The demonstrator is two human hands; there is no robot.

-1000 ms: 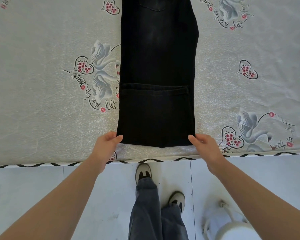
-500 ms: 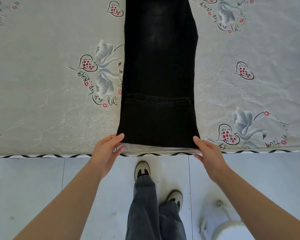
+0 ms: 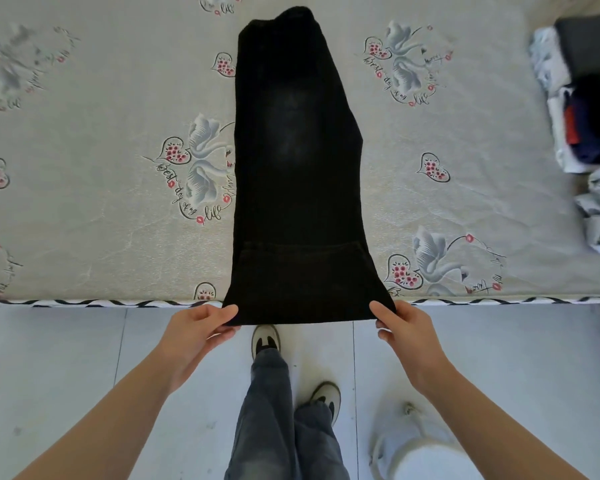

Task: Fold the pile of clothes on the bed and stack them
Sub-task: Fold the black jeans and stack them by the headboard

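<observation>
The bed (image 3: 101,209) fills the upper part of your view; its pale cover is printed with swans, hearts and small red flowers, and a black-and-white wavy band runs along its near edge. On the middle of the bed lie the black trousers (image 3: 295,174), folded lengthwise into one long strip that runs away from you, narrow at the far end and wider near you. The near end of the trousers reaches over the edge of the bed and is lifted a little above the floor. At the right edge of the bed, well apart from the trousers, you have the pile of clothes (image 3: 582,112), with white, dark, grey and red pieces mixed together; it looks blurred. Below the bed you see the light tiled floor (image 3: 63,368), your grey jeans (image 3: 274,420) and your two shoes. A white object stands on the floor by your right arm, but what it is I cannot tell. Your left hand (image 3: 196,329) pinches the near left corner of the trousers, thumb on top. Your right hand (image 3: 400,327) pinches the near right corner in the same way.
</observation>
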